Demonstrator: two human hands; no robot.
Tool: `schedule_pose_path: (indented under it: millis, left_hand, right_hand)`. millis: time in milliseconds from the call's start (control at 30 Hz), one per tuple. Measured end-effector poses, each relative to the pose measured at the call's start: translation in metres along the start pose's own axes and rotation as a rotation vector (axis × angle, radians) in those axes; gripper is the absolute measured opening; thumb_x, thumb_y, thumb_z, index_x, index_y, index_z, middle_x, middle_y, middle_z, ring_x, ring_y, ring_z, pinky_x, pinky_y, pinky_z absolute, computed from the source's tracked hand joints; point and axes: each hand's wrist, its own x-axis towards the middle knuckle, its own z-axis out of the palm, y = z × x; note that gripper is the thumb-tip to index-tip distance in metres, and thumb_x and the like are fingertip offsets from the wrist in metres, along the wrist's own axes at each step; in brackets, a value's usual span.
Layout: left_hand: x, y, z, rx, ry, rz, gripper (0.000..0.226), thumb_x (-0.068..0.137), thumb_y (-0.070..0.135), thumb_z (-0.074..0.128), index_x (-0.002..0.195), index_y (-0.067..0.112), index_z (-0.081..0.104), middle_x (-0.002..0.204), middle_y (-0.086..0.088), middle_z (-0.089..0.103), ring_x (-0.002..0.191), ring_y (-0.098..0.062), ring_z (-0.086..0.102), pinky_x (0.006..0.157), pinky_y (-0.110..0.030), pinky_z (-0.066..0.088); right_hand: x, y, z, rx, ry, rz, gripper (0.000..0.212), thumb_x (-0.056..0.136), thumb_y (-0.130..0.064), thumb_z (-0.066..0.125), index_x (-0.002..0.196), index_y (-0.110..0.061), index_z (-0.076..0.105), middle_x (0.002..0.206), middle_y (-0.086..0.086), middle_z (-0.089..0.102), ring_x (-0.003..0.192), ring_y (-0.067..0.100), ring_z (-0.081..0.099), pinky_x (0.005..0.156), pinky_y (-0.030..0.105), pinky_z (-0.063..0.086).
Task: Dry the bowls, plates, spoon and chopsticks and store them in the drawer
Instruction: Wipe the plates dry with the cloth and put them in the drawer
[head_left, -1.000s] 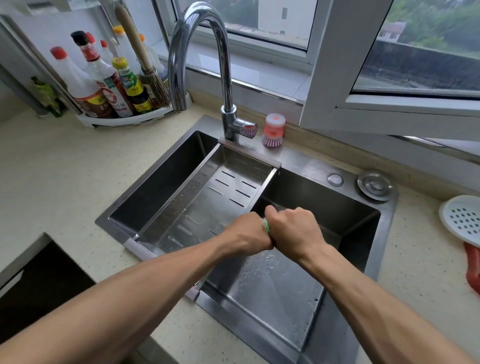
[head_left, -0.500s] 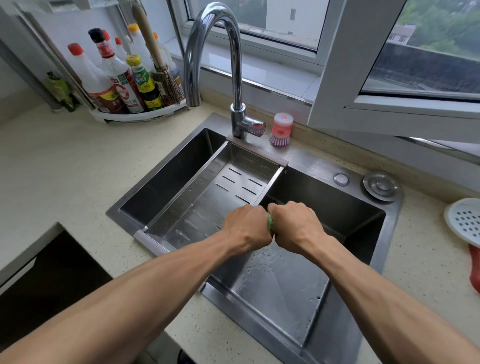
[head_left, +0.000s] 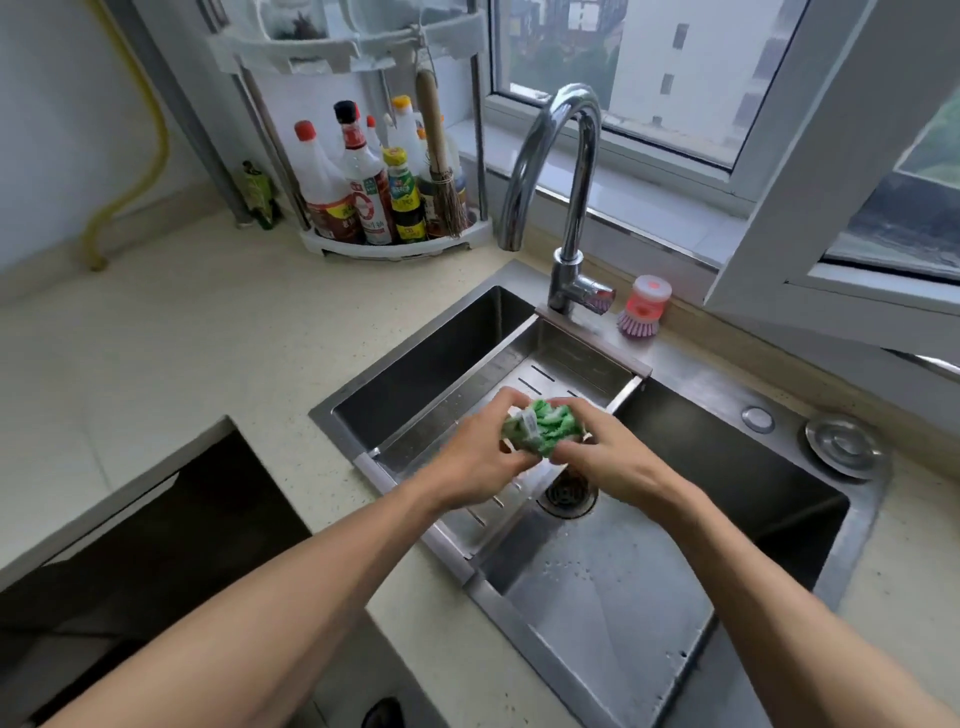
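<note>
A crumpled green cloth (head_left: 540, 426) with a small white tag sits bunched between both hands above the steel sink (head_left: 597, 582). My left hand (head_left: 480, 457) grips its left side with curled fingers. My right hand (head_left: 613, 457) grips its right side from the other end. Both hands hover over the slotted steel drain tray (head_left: 566, 364) that spans the sink. No bowls, plates, spoon, chopsticks or drawer are in view.
A tall chrome faucet (head_left: 566, 176) rises behind the sink, with a pink dish brush (head_left: 641, 306) beside it. A white corner rack (head_left: 395, 244) holds several sauce bottles and a small broom. A black cooktop (head_left: 130, 561) lies at lower left. An open window frame (head_left: 810, 171) juts in at right.
Both fists were pressed together, wringing the cloth so that only a sliver showed. Now the hands have loosened and the bunched cloth shows between them. The view has tilted up and leftward.
</note>
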Motion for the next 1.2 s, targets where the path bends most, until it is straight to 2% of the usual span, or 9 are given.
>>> schedule_pose_path:
  millis: [167,333,433,533,600,767,933,1133,1200]
  left_hand:
    - [-0.037,-0.026,-0.060,-0.119,0.219,-0.066,0.028,0.081,0.017,0.082,0.100,0.013,0.062,0.091,-0.007,0.071,0.070,-0.012,0.066,0.057,-0.024,0.054]
    - [-0.092,-0.061,-0.122,-0.143,0.413,-0.148,0.024,0.083,0.020,0.080,0.096,0.024,0.060,0.088,-0.002,0.070,0.065,-0.008,0.062,0.057,-0.022,0.051]
    - [-0.137,-0.093,-0.166,-0.191,0.430,-0.239,0.046,0.077,0.013,0.080,0.108,0.030,0.051,0.099,0.007,0.063,0.080,-0.012,0.064,0.075,-0.035,0.058]
    - [-0.185,-0.118,-0.208,-0.416,0.502,-0.223,0.082,0.061,0.036,0.082,0.131,0.028,0.039,0.118,0.010,0.056,0.107,-0.010,0.062,0.097,-0.032,0.052]
    - [-0.217,-0.141,-0.243,-0.429,0.620,-0.222,0.070,0.070,0.040,0.083,0.129,0.026,0.049,0.119,0.008,0.063,0.111,-0.010,0.062,0.098,-0.027,0.048]
    - [-0.284,-0.199,-0.311,-0.369,0.745,-0.220,0.026,0.082,0.003,0.079,0.096,0.021,0.067,0.088,0.008,0.072,0.082,-0.005,0.067,0.075,-0.019,0.051]
    - [-0.342,-0.236,-0.367,-0.832,0.915,-0.297,0.020,0.091,-0.008,0.056,0.092,0.009,0.066,0.072,-0.001,0.068,0.068,-0.017,0.064,0.068,-0.032,0.056]
    - [-0.381,-0.271,-0.415,-1.136,0.882,-0.373,0.032,0.100,0.040,0.053,0.111,0.017,0.072,0.102,-0.010,0.074,0.087,-0.024,0.069,0.073,-0.036,0.055]
    - [-0.390,-0.287,-0.427,-1.031,0.910,-0.388,0.029,0.098,0.033,0.061,0.118,0.014,0.069,0.098,-0.006,0.076,0.081,-0.018,0.071,0.066,-0.030,0.055]
  right_hand:
    - [0.021,-0.049,0.045,0.227,0.014,-0.107,0.012,0.099,-0.029,0.061,0.105,-0.025,0.071,0.090,0.012,0.071,0.068,0.018,0.066,0.066,0.032,0.059]
    - [0.046,-0.108,0.126,0.153,0.127,-0.192,0.025,0.106,-0.034,0.044,0.096,-0.019,0.062,0.093,0.013,0.068,0.081,0.030,0.069,0.069,0.047,0.061]
    - [0.061,-0.150,0.189,0.078,0.122,-0.203,0.023,0.104,-0.032,0.044,0.089,-0.017,0.053,0.088,0.008,0.062,0.087,0.032,0.063,0.079,0.058,0.055]
    - [0.064,-0.199,0.247,0.151,0.030,-0.203,0.015,0.102,-0.020,0.049,0.089,-0.018,0.056,0.090,0.010,0.066,0.086,0.027,0.066,0.078,0.049,0.058]
    - [0.065,-0.233,0.294,0.162,-0.077,-0.216,0.019,0.100,-0.019,0.054,0.086,-0.012,0.064,0.084,0.012,0.070,0.080,0.026,0.069,0.073,0.044,0.057]
    - [0.066,-0.302,0.392,0.185,-0.162,-0.198,0.031,0.099,-0.026,0.057,0.077,-0.005,0.062,0.075,0.009,0.061,0.073,0.023,0.060,0.066,0.039,0.050]
    - [0.073,-0.341,0.470,0.240,-0.220,-0.197,0.026,0.104,-0.027,0.051,0.086,-0.010,0.060,0.085,0.007,0.067,0.075,0.019,0.067,0.058,0.028,0.052]
    - [0.081,-0.375,0.548,0.249,-0.382,-0.142,0.027,0.106,-0.027,0.046,0.103,-0.007,0.064,0.102,0.015,0.072,0.095,0.032,0.071,0.090,0.055,0.056]
    - [0.093,-0.390,0.570,0.350,-0.491,-0.097,0.028,0.107,-0.021,0.044,0.111,-0.001,0.063,0.105,0.019,0.073,0.097,0.035,0.072,0.092,0.057,0.055]
